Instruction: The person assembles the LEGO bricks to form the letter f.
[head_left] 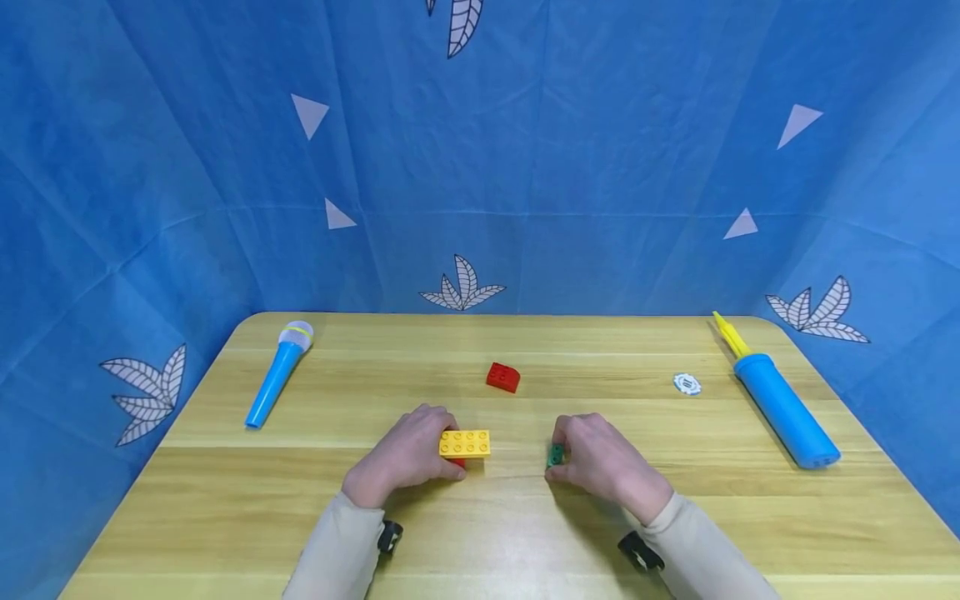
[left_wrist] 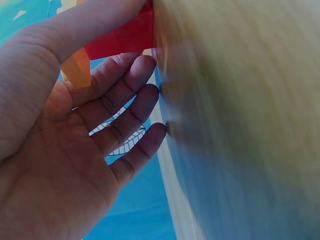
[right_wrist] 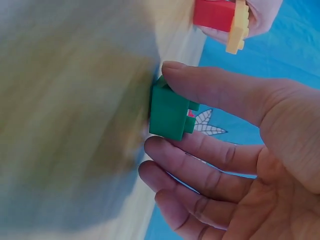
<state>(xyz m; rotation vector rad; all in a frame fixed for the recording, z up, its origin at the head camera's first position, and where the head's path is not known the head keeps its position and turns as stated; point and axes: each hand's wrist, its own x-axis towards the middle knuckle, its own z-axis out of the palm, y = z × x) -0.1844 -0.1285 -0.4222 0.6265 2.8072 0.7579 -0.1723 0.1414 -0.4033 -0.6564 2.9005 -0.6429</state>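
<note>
With thumb and fingers, my left hand point(head_left: 408, 450) grips a red toy brick point(left_wrist: 125, 36) low at the tabletop. A flat yellow brick point(head_left: 465, 444) with two rows of studs lies on top of it and sticks out to the right. Over on the right, my right hand point(head_left: 606, 465) pinches a small green toy brick point(right_wrist: 167, 111) between thumb and fingers, with its studs facing up. The green brick is at the table surface; whether it touches is hard to tell. Beyond the hands, between them, a separate red brick point(head_left: 502, 377) with one rounded end rests on the table.
A blue toy microphone point(head_left: 275, 379) lies at the table's left. On the right are a white and blue poker chip point(head_left: 687, 383) and a blue hand pump point(head_left: 783, 408) with a yellow nozzle. Blue patterned cloth point(head_left: 525, 167) hangs behind the wooden table point(head_left: 360, 350).
</note>
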